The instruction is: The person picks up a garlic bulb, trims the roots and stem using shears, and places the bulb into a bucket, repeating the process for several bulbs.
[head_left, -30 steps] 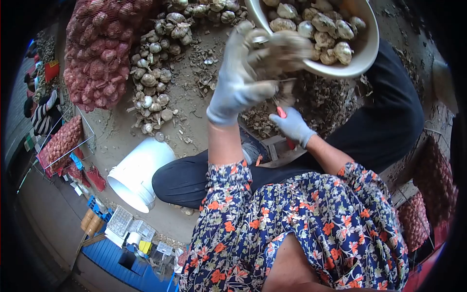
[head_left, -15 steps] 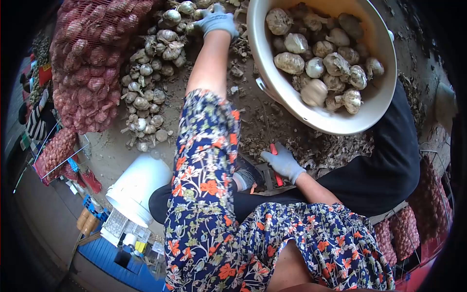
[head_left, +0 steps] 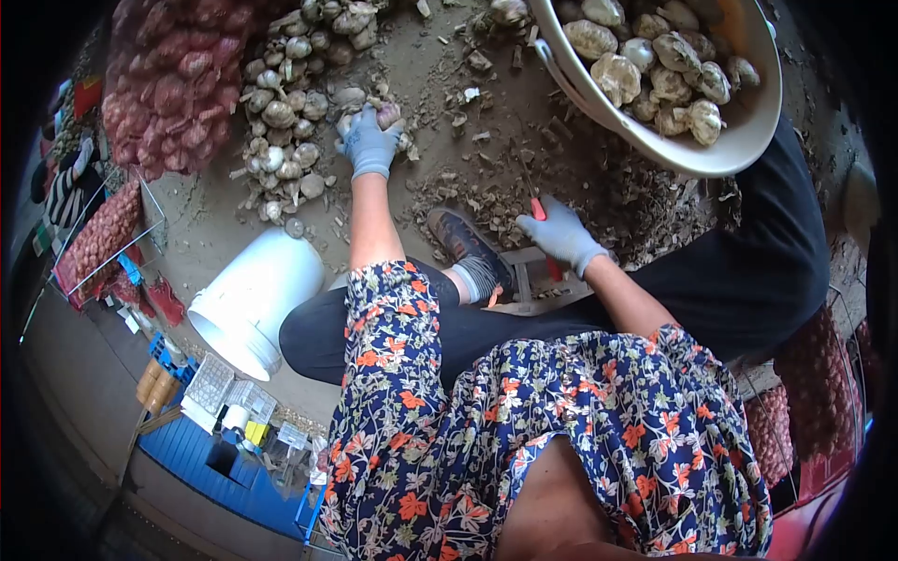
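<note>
My gloved left hand (head_left: pixel 369 142) is closed around a garlic bulb (head_left: pixel 386 114) on the dirt floor, at the edge of a loose pile of garlic bulbs (head_left: pixel 285 122). My gloved right hand (head_left: pixel 562 234) rests low near my knee and grips a red-handled cutter (head_left: pixel 543 234). A large cream bowl (head_left: pixel 739 150) holding several trimmed garlic bulbs (head_left: pixel 655 70) sits at the upper right, above my right hand.
A red mesh sack of garlic (head_left: pixel 164 84) lies at the upper left. A white bucket (head_left: pixel 253 304) lies on its side by my left leg. Cut roots and skins (head_left: pixel 599 187) litter the floor. More mesh sacks (head_left: pixel 823 365) stand at the right.
My left hand went from the bowl out to the garlic pile, then pulled back toward me closed on a bulb. The right hand stayed low with the cutter.
</note>
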